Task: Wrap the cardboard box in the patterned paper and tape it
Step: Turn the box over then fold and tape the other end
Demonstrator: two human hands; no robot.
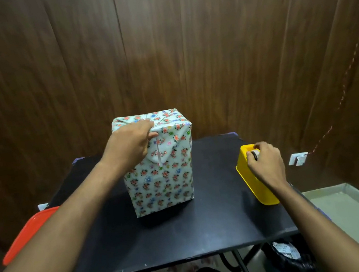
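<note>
Your left hand (132,142) presses curled fingers onto the top flap of the floral-wrapped box (159,173), upright at table (209,224) centre. At three o'clock, your right hand (266,162) pinches a tape roll (255,154) at the yellow container (253,183).

One head-worn wide-angle view — looking forward and steeply down across the black table (209,224) from its near edge, close above it, toward the far edge and the wooden wall (161,46) behind.
</note>
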